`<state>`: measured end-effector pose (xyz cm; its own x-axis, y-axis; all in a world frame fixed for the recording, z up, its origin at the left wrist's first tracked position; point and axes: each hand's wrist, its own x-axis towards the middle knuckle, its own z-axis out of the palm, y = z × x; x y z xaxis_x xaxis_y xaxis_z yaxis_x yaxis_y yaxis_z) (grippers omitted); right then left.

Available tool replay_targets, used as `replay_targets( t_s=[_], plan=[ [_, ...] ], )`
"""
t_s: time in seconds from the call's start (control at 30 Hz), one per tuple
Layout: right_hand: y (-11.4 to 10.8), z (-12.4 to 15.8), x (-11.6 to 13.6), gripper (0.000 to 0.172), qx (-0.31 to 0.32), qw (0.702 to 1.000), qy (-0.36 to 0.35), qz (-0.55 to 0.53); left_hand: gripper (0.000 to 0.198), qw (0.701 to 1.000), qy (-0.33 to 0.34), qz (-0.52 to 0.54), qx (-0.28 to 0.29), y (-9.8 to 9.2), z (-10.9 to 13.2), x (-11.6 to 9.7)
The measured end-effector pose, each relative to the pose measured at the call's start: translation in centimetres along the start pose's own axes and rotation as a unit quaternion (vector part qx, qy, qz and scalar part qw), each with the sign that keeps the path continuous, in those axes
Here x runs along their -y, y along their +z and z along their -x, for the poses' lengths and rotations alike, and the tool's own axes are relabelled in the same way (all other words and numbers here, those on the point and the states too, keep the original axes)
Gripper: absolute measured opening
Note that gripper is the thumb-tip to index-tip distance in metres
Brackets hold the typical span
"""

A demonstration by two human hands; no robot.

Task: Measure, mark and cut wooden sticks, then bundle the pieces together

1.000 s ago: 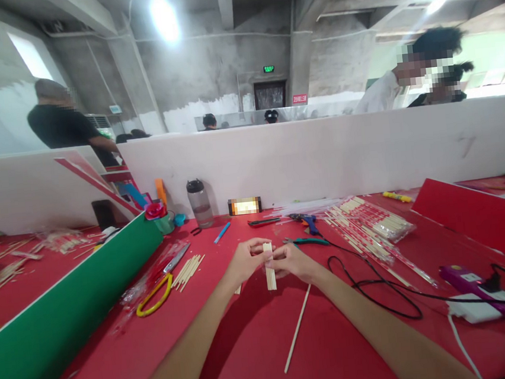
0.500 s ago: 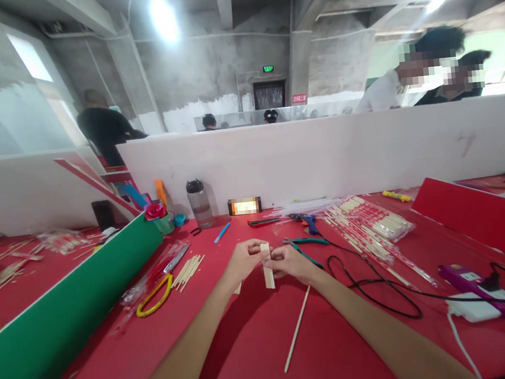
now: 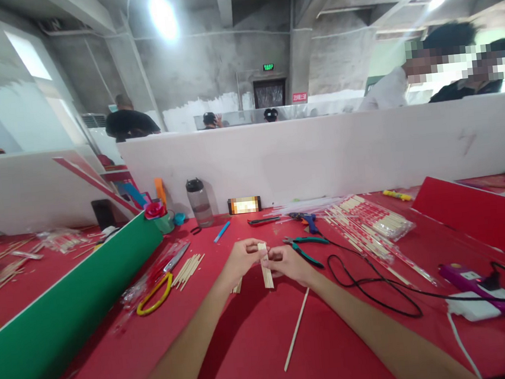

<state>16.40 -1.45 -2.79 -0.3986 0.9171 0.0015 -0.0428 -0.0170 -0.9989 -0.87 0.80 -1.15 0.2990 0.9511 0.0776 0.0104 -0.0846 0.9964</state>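
Note:
Both my hands meet over the red table (image 3: pixel 249 344), pinching a small flat bundle of short wooden sticks (image 3: pixel 266 271) held upright between them. My left hand (image 3: pixel 240 261) grips its upper left side with closed fingers. From the right, my right hand (image 3: pixel 290 262) closes on the same bundle. A few more short sticks (image 3: pixel 237 286) show under my left hand. One long thin wooden stick (image 3: pixel 297 328) lies on the table just below my right wrist. Green-handled pliers (image 3: pixel 305 245) rest right behind my right hand.
Yellow-handled scissors (image 3: pixel 159 282) and loose sticks (image 3: pixel 187 269) lie at left beside a green board (image 3: pixel 67 308). Packets of chopsticks (image 3: pixel 372 222), a black cable (image 3: pixel 378 290), a purple glue gun (image 3: pixel 467 282) and a white power strip (image 3: pixel 478 308) sit at right. A bottle (image 3: pixel 199 203) stands by the white partition (image 3: pixel 320 153).
The stick bundle and both hands have shifted slightly left and tilted a little. People behind the partition have moved.

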Motion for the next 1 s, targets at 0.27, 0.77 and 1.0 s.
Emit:
replay_targets(
  t_s=[0.27,0.77,1.0],
  plan=[
    [0.0,-0.3,-0.1,0.046,-0.012,0.999,-0.005,0.029,0.044,1.000,0.000,0.000,-0.004,0.0,-0.1,0.1],
    [-0.5,-0.9,-1.3,0.050,-0.006,1.000,-0.001,0.026,0.042,0.998,-0.044,-0.032,-0.013,-0.5,-0.2,0.1],
    [-0.4,-0.4,-1.0,0.033,0.000,0.990,-0.027,0.138,0.043,0.996,-0.076,-0.042,-0.010,-0.5,-0.4,0.4]
  ],
)
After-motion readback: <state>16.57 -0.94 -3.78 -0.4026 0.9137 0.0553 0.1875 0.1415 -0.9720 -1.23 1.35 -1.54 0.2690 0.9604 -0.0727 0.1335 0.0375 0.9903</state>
